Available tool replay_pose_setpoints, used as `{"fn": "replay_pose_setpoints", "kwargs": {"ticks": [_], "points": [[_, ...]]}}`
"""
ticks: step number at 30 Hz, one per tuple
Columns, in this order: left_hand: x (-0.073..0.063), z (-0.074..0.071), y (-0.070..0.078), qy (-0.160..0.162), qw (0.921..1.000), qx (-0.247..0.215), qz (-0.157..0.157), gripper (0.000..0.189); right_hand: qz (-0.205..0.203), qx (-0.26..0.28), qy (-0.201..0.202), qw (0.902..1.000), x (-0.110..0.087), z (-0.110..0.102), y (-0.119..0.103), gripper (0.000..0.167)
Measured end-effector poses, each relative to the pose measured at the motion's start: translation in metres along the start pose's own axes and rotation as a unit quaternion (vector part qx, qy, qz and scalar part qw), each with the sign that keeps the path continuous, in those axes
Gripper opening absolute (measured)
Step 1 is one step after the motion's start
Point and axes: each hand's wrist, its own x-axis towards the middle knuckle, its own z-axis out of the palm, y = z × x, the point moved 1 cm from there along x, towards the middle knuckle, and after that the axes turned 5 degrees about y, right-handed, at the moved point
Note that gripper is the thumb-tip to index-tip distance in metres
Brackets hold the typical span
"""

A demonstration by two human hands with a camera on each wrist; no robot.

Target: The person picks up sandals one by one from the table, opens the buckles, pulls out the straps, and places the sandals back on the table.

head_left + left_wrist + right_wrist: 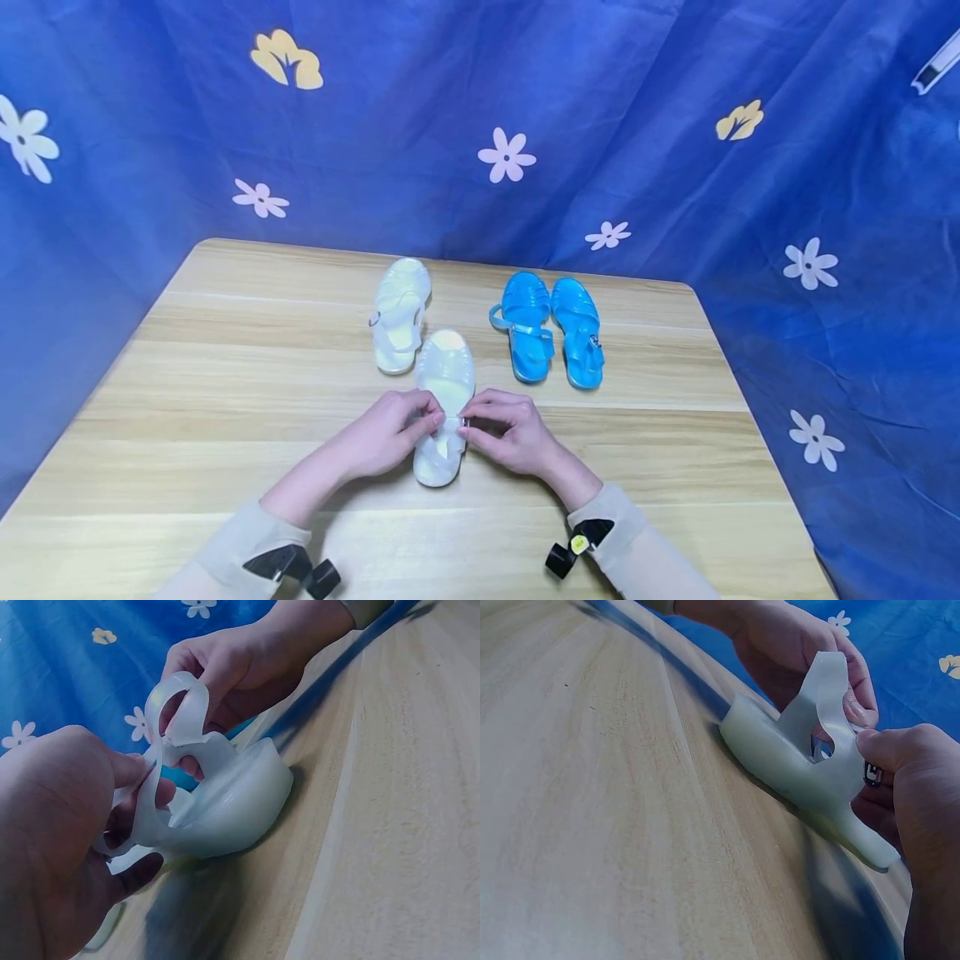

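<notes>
A translucent white jelly sandal (pixel 446 362) lies on the wooden table with its toe pointing away from me. My left hand (pixel 392 431) pinches the sandal's ankle strap between thumb and fingers from the left. From the right, my right hand (pixel 517 431) holds the strap's side by the small metal buckle (pixel 872 774), thumb and fingers closed on it. The heel strap (pixel 196 712) arches up over the heel in the left wrist view. Both hands' fingertips are close together above the sandal's middle.
A second white sandal (pixel 402 292) lies just beyond, to the left, its strap buckle at its left side. Two blue sandals (pixel 525 293) lie side by side at the back right of the table (pixel 247 333). A blue flowered cloth (pixel 420 108) hangs behind and around the table.
</notes>
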Motion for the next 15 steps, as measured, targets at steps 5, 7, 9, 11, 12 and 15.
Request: {"fn": "replay_pose_setpoints", "kwargs": {"ticks": [5,7,9,11,12,15], "points": [[-0.0019,-0.0016,-0.0014,0.039,0.9991,-0.019,-0.002,0.017,-0.005,0.001,0.007,1.0000,-0.0015,0.0007,0.0021,0.018],[-0.0027,-0.0024,-0.0018,0.053,0.9983,-0.025,-0.001,0.018,-0.008,0.002,0.009,0.9999,-0.0021,0.0008,0.0031,0.019],[-0.0035,-0.0030,-0.0021,0.061,0.9977,-0.030,0.001,0.018,-0.010,0.001,0.010,0.9999,-0.0024,0.0010,0.0035,0.019],[-0.0048,-0.0034,-0.0021,0.068,0.9970,-0.038,0.000,0.017,-0.008,0.000,0.009,0.9999,-0.0024,0.0012,0.0034,0.019],[-0.0056,-0.0037,-0.0022,0.071,0.9965,-0.043,0.000,0.016,-0.006,0.000,0.008,0.9999,-0.0023,0.0015,0.0032,0.019],[-0.0080,-0.0041,-0.0029,0.082,0.9952,-0.053,0.003,0.013,0.001,-0.005,0.006,1.0000,-0.0025,0.0028,0.0027,0.019]]}}
